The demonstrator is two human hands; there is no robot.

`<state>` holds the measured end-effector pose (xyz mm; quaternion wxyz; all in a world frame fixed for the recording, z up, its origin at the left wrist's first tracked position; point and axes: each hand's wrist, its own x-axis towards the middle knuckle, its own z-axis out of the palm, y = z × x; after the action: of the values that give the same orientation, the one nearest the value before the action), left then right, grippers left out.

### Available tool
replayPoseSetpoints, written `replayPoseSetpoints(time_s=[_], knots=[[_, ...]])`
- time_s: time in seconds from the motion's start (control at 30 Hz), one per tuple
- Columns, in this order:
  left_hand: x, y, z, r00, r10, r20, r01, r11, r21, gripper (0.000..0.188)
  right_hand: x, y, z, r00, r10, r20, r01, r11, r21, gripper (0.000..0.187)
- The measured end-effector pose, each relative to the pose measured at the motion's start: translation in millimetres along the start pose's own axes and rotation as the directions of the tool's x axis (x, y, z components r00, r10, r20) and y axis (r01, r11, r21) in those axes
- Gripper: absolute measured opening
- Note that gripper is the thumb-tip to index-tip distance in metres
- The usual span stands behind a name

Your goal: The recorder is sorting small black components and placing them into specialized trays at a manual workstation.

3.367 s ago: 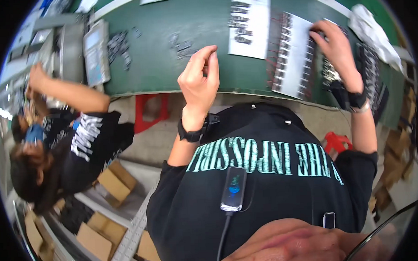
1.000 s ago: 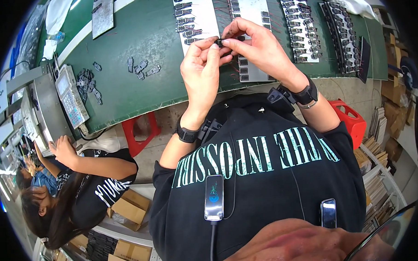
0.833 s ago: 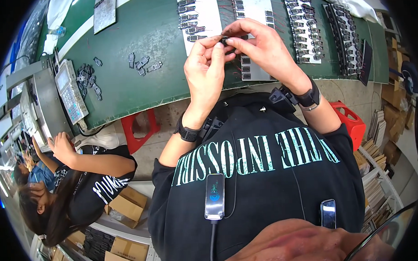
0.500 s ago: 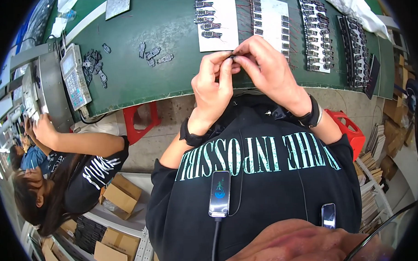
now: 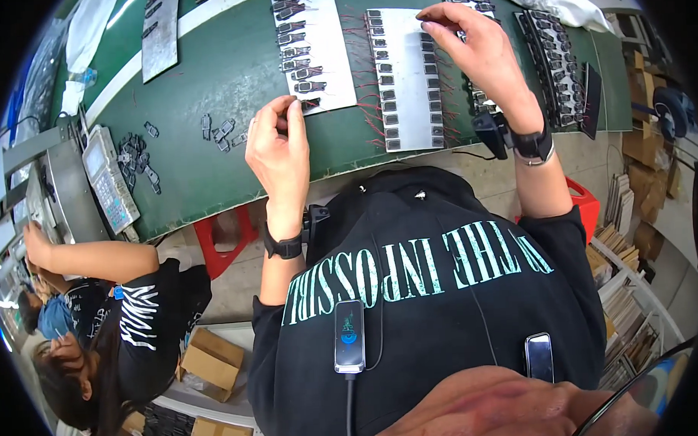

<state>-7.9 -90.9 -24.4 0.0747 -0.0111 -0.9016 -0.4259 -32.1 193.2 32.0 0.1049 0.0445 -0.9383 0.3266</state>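
Note:
My left hand (image 5: 280, 147) pinches a small black plastic part (image 5: 309, 104) at the lower left corner of a white board (image 5: 329, 53). Above that part, several similar black parts with thin wires line the board's left side. My right hand (image 5: 482, 56) is at the top right of a second board (image 5: 405, 70), thumb and forefinger drawn close together. Whatever lies between those fingertips is too small to make out. Small black rectangular modules (image 5: 387, 95) with red wires run down both sides of this second board.
Loose grey-black parts (image 5: 135, 158) lie on the green table (image 5: 201, 173) near a grey keypad device (image 5: 108, 180). Further right stand a rack of black parts (image 5: 547, 65) and a white bag (image 5: 553, 3). A co-worker's arm (image 5: 97, 257) is at the left.
My hands have parted from where they met over the same small piece. The left went to the left board's lower corner, the right up to the second board. The view has shifted.

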Motion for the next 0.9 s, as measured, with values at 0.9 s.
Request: replayPoseSetpoints(time_s=[0.9], knots=[[22.4,-43.8,-65.6,0.940,0.338,-0.042,-0.268,0.810,0.522,0.013,81.2,38.6,33.4,0.840,-0.386,0.380,0.459,0.880,-0.120,0.019]])
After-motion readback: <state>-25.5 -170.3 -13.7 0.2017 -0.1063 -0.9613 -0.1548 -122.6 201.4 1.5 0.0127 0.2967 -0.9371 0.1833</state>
